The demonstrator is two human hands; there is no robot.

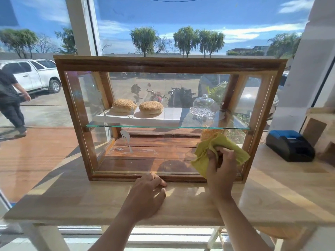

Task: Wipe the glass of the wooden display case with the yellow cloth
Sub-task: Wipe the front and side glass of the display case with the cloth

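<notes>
The wooden display case point(168, 63) stands on a light wooden counter point(72, 198) in front of a big window. Its front glass point(145, 156) faces me. My right hand point(220, 165) grips the bunched yellow cloth point(203, 158) and holds it against the lower right part of the front glass. My left hand point(148, 191) rests on the counter with its fingers curled against the case's bottom frame, near the middle. Inside, a glass shelf point(163, 127) carries two sesame buns point(150, 108) on a white board and a glass dome point(204, 104) on a cut-glass stand.
A black receipt printer point(290, 145) sits on the counter right of the case, beside a small wooden box point(320, 127). A white pillar point(301, 73) rises at the right. Outside the window are a white pickup point(32, 75), parked motorbikes and a walking person point(10, 100).
</notes>
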